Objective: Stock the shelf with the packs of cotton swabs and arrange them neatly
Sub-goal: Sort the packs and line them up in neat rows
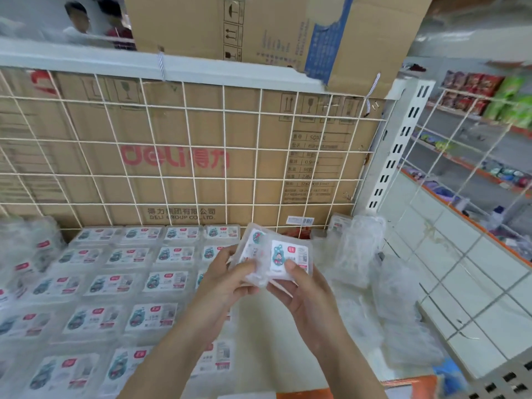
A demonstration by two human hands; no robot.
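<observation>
Over shelf [342,306] | left grip [230,280], right grip [299,286] pinched two packs [290,259] | risk judged: slick packs could slip, skewing rows [115,283].

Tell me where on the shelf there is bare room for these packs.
A pale strip of shelf, seemingly bare, runs between the rows of packs and the plastic wrap, under the held packs. Left is crowded with rows; right is heaped with wrap.
</observation>
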